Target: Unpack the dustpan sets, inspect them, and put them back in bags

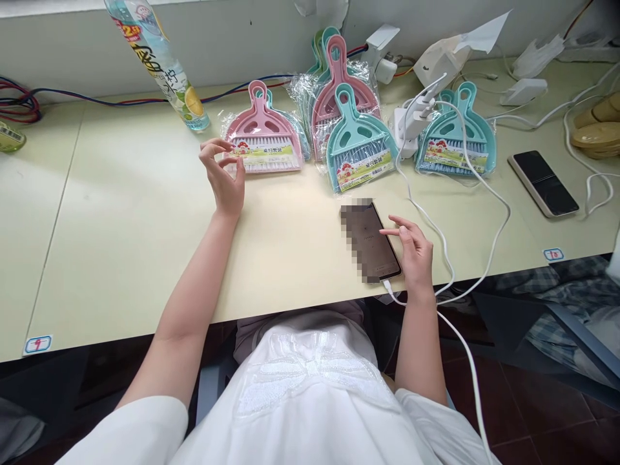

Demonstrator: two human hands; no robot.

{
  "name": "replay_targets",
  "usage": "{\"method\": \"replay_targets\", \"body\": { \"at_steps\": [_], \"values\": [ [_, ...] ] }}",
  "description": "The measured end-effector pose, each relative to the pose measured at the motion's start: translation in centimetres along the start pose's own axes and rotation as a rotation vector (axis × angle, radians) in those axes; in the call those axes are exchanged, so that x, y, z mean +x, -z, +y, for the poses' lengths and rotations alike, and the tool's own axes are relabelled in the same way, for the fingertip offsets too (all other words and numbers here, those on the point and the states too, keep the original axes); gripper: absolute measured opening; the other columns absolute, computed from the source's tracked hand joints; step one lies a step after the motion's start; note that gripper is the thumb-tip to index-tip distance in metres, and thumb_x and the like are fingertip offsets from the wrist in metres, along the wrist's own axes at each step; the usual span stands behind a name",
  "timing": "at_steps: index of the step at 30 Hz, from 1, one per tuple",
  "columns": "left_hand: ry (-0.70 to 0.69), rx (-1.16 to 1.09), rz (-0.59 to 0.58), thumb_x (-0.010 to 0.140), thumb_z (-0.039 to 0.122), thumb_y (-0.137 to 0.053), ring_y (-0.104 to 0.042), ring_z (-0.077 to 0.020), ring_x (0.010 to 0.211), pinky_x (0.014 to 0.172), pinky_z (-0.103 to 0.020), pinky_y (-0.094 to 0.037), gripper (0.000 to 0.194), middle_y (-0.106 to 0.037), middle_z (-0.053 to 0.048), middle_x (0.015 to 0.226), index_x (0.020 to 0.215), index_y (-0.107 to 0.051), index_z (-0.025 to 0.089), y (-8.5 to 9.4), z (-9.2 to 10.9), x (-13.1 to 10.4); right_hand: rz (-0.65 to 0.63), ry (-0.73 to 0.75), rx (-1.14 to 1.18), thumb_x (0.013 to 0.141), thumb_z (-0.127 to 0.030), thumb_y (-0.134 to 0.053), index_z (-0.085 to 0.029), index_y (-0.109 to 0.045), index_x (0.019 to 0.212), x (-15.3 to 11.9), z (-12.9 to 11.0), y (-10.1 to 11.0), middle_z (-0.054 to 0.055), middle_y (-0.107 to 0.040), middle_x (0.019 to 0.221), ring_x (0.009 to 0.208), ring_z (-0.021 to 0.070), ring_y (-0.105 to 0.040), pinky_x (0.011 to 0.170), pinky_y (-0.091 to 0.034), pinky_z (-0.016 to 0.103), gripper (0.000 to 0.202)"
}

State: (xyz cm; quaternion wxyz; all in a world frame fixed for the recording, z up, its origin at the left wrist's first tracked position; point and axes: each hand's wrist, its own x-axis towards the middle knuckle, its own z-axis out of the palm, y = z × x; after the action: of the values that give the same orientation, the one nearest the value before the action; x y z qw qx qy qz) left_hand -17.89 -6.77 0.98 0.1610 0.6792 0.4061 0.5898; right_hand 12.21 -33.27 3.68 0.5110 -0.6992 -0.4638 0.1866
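Observation:
My left hand rests on the table beside the left edge of a wrapped pink dustpan and brush set, its fingers curved and apart, with nothing in them. A dark-screened phone lies near the front edge, a white cable plugged into its lower end. Over the phone's right side, my right hand has its index finger extended and its fingers apart, holding nothing. Behind the phone lies a wrapped teal set, overlapping a pink one. Another teal set lies farther right.
A drink bottle stands at the back left. White cables run from a power strip past my right hand and over the front edge. A second phone lies at the right, near a tan object.

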Motion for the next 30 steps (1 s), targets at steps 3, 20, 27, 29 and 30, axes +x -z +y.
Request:
{"method": "replay_targets", "body": {
  "at_steps": [3, 20, 27, 29, 30],
  "values": [
    [0.011, -0.019, -0.014, 0.085, 0.033, -0.061, -0.054, -0.0216, 0.112, 0.081, -0.035, -0.055, 0.032, -0.047, -0.008, 0.115, 0.106, -0.037, 0.03, 0.0, 0.4, 0.1, -0.027, 0.014, -0.01, 0.097, -0.05, -0.044, -0.026, -0.075, 0.097, 0.7, 0.1, -0.3, 0.005, -0.065, 0.124, 0.124, 0.0245, -0.053, 0.11, -0.036, 0.047, 0.039],
    [0.005, -0.042, -0.021, 0.081, 0.026, -0.061, -0.052, -0.0236, 0.116, 0.084, -0.036, -0.053, 0.031, -0.047, -0.008, 0.114, 0.103, -0.039, 0.029, 0.1, 0.0, 0.2, -0.107, 0.039, -0.139, 0.099, -0.053, -0.037, -0.032, -0.071, 0.111, 1.9, 0.7, -0.9, 0.001, -0.057, 0.137, 0.131, 0.0239, -0.046, 0.114, -0.028, 0.049, 0.041],
    [-0.012, 0.029, -0.005, 0.083, 0.03, -0.062, -0.056, -0.0231, 0.11, 0.082, -0.037, -0.055, 0.027, -0.05, -0.007, 0.111, 0.1, -0.042, 0.029, 0.2, 0.4, 0.1, -0.113, 0.047, -0.104, 0.098, -0.052, -0.038, -0.031, -0.072, 0.107, 2.0, 0.6, -1.0, 0.002, -0.058, 0.135, 0.131, 0.0236, -0.047, 0.113, -0.03, 0.046, 0.041],
    [-0.004, 0.039, -0.01, 0.084, 0.032, -0.062, -0.055, -0.0238, 0.111, 0.083, -0.038, -0.056, 0.023, -0.051, -0.007, 0.109, 0.098, -0.044, 0.029, 0.3, 0.6, 0.1, -0.103, 0.041, -0.093, 0.098, -0.052, -0.039, -0.03, -0.073, 0.105, 1.9, 0.5, -1.0, 0.003, -0.058, 0.134, 0.131, 0.024, -0.047, 0.113, -0.031, 0.046, 0.041],
    [-0.002, 0.039, -0.016, 0.085, 0.033, -0.061, -0.055, -0.0242, 0.112, 0.085, -0.039, -0.056, 0.021, -0.051, -0.007, 0.109, 0.097, -0.046, 0.029, 0.3, 0.6, 0.1, -0.102, 0.04, -0.09, 0.097, -0.052, -0.04, -0.03, -0.073, 0.104, 1.9, 0.5, -0.9, 0.003, -0.058, 0.134, 0.13, 0.0242, -0.048, 0.113, -0.032, 0.046, 0.041]
  ]
}}
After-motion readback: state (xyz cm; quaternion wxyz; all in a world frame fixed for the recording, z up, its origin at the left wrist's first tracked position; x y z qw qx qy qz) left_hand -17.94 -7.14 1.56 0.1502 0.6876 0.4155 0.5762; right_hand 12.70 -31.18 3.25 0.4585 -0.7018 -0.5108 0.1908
